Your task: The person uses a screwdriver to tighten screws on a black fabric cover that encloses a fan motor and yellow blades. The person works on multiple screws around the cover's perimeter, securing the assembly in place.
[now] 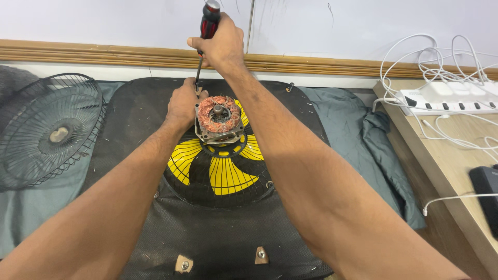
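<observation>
Nearest us, yellow fan blades (pixel 223 176) lie under the copper-wound motor (pixel 219 118); our left hand (pixel 182 103) steadies it, right hand (pixel 222 44) fingers clenched around the upright screwdriver (pixel 206 31) beyond it.

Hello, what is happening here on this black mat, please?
A person is working on a small fan with yellow blades that lies on a black mat. Its motor sits exposed, copper windings showing. The right hand holds a red-and-black screwdriver upright, tip down beside the motor. The left hand rests against the motor, near the tip. A detached wire fan guard lies to the left, and a white power strip sits on the wooden shelf at right.
</observation>
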